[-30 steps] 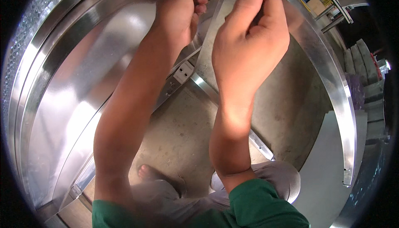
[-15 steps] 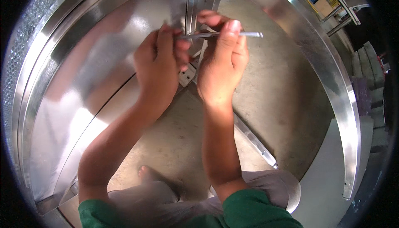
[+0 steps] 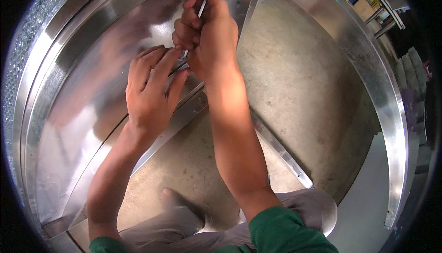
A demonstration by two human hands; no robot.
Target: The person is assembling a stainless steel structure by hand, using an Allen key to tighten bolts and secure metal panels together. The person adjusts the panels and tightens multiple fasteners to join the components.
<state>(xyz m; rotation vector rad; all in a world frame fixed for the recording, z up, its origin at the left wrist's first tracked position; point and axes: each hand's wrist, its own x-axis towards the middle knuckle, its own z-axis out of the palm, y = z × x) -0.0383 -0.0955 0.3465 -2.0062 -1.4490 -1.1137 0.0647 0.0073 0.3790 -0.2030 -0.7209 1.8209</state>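
Observation:
A thin silver metal rod (image 3: 202, 7) is gripped in my right hand (image 3: 218, 36), whose fingers wrap round it. The rod slants, its upper part rising past the thumb and its lower end coming out below the fist. My left hand (image 3: 149, 85) reaches to that lower end with fingers stretched and thumb apart. The index fingertip is close to the rod or touching it; I cannot tell which. Both hands are over the seam of a shiny sheet metal panel (image 3: 87, 119), near where metal frame bars meet. The hands hide that joint.
A curved-looking metal rim (image 3: 363, 64) surrounds the work area. One frame bar (image 3: 283, 154) runs toward my knee, above a concrete floor (image 3: 294, 73). Bubble wrap (image 3: 23, 55) lines the left edge. A metal rack (image 3: 382, 4) with boxes stands at the far right.
Both hands have moved: the right up and left, the left down and left. The rod has swung from nearly level to steeply slanted. The left fingers have spread.

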